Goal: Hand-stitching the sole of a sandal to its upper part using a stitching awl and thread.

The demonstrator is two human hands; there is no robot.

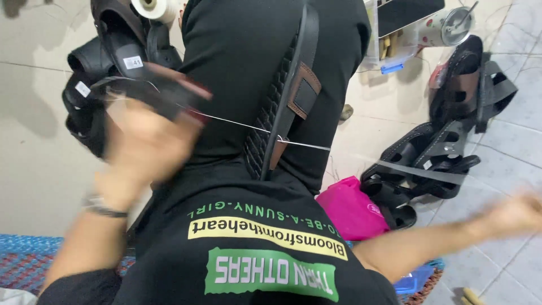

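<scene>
A black sandal (282,101) with a ribbed sole and a brown strap stands upright, wedged between my black-clad knees. A thin pale thread (237,125) runs taut through its edge from left to right. My left hand (141,149), blurred by motion, is raised to the left of the sandal. It carries a dark wrap with a red edge (169,93), and the thread leads into it. My right hand (516,214) is flung far out to the right, low over the tiles and badly blurred. What it holds does not show.
A heap of black sandals (107,62) lies at the upper left beside a white thread spool (155,8). More black and brown sandals (440,147) lie on the tiled floor at the right. A pink bag (350,209) is near my knee. A tumbler (446,25) stands far back.
</scene>
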